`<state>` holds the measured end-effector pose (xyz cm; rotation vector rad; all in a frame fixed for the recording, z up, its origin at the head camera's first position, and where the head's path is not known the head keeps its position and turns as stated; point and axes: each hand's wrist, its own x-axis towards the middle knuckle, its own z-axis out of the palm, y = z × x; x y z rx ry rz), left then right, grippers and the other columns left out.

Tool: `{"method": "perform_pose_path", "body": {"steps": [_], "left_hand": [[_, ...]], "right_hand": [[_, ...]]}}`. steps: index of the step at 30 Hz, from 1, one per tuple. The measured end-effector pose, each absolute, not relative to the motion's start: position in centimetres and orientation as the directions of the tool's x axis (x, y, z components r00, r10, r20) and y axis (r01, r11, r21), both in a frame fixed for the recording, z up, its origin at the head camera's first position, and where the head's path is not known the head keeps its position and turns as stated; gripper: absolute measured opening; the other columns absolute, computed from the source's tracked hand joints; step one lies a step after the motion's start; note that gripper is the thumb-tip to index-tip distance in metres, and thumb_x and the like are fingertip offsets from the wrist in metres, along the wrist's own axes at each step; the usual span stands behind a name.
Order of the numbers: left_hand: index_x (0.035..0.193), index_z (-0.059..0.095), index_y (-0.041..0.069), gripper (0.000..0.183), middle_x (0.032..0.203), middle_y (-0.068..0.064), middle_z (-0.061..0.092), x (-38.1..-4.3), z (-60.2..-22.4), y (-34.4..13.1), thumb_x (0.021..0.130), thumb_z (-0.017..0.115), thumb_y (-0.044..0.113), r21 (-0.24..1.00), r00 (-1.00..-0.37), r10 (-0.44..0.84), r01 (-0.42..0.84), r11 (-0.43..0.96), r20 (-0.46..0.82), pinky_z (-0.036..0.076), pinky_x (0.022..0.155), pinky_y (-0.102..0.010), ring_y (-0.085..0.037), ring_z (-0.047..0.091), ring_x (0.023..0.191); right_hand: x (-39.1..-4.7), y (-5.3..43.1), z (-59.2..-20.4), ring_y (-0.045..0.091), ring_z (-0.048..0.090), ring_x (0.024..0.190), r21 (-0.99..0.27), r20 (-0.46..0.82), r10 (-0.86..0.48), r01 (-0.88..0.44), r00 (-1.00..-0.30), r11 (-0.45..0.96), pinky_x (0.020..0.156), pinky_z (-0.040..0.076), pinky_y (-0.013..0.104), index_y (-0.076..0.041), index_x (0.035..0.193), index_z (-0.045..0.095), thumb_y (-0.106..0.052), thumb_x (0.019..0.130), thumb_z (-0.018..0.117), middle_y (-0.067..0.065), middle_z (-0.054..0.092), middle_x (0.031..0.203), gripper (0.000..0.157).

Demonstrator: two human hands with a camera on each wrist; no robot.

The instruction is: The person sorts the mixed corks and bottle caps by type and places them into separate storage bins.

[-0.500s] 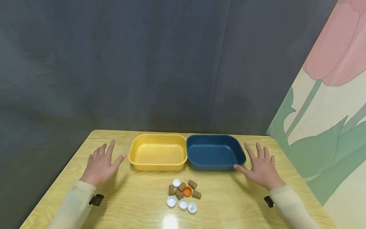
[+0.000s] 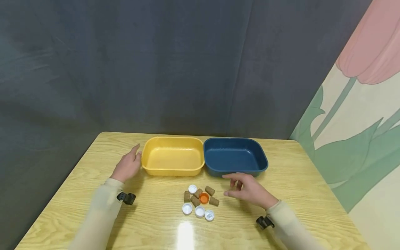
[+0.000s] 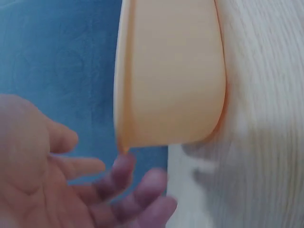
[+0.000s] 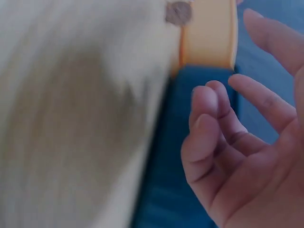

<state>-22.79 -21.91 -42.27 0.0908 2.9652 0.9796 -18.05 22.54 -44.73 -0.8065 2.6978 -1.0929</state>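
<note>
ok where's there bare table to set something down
Bare table lies right of the blue tray, and between the left sleeve and the white caps. It's crowded in front of the yellow tray and blue tray: corks, white caps and an orange cap cluster there, the right hand beside them.

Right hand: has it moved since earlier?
Yes, the right hand moved left, from beside the right end of the blue rectangular tray to its near side.

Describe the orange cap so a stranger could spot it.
On the table, find the yellow tray and blue tray side by side. Nearer the person lies a cluster of corks and white caps. The orange cap sits among them, its only orange piece.
</note>
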Motion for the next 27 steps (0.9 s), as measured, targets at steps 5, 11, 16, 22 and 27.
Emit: {"method": "perform_pose_path", "body": {"steps": [5,11,16,22,27], "left_hand": [[0.156,0.024,-0.005,0.054,0.151,-0.032,0.036,-23.6,-42.9,-21.2,0.110,0.021,0.024,0.623,-1.000,0.022,0.014,0.782,-0.006,0.030,0.112,-0.062,-0.050,0.035,0.139],[0.158,0.019,-0.002,0.054,0.153,-0.031,0.035,-23.5,-44.3,-21.1,0.109,0.018,0.021,0.638,-0.999,0.024,-0.009,0.770,-0.043,0.033,0.111,-0.060,-0.047,0.040,0.137],[0.158,0.015,-0.002,0.053,0.150,-0.032,0.039,-23.2,-45.0,-21.3,0.110,0.021,0.017,0.644,-0.999,0.047,0.030,0.765,-0.009,0.041,0.095,-0.053,-0.041,0.055,0.115],[0.159,0.011,-0.001,0.053,0.151,-0.032,0.036,-23.2,-44.9,-21.3,0.109,0.022,0.014,0.633,-0.996,0.086,0.070,0.771,0.007,0.046,0.080,-0.044,-0.038,0.059,0.096],[0.161,0.012,0.006,0.060,0.143,-0.031,0.048,-23.3,-44.5,-21.5,0.110,0.028,0.034,0.593,-0.994,0.097,0.050,0.804,-0.047,0.050,0.084,-0.053,-0.046,0.062,0.101]], "right_hand": [[-18.9,20.9,-46.6,0.004,0.049,0.065,-0.725,0.038,-0.579,-0.421,-0.814,0.545,0.059,0.044,0.021,-0.008,0.133,0.064,-0.022,0.088,0.079,-0.002,0.060,0.083,0.050],[-20.0,19.5,-47.8,0.006,0.049,0.070,-0.760,-0.008,-0.654,-0.421,-0.756,0.496,0.061,0.042,0.020,-0.007,0.140,0.058,-0.007,0.087,0.072,-0.004,0.056,0.079,0.054],[-20.5,18.9,-47.9,0.003,0.048,0.066,-0.758,-0.045,-0.691,-0.426,-0.721,0.494,0.061,0.042,0.019,-0.007,0.138,0.059,-0.008,0.088,0.075,-0.006,0.053,0.072,0.053],[-20.8,18.2,-47.8,0.001,0.045,0.062,-0.744,-0.044,-0.723,-0.461,-0.689,0.484,0.060,0.040,0.018,-0.005,0.132,0.065,-0.014,0.090,0.076,-0.008,0.051,0.070,0.045],[-20.9,18.1,-47.8,0.001,0.043,0.059,-0.736,-0.072,-0.699,-0.435,-0.711,0.519,0.057,0.038,0.018,-0.007,0.126,0.069,-0.015,0.087,0.078,-0.009,0.050,0.067,0.040]]}}
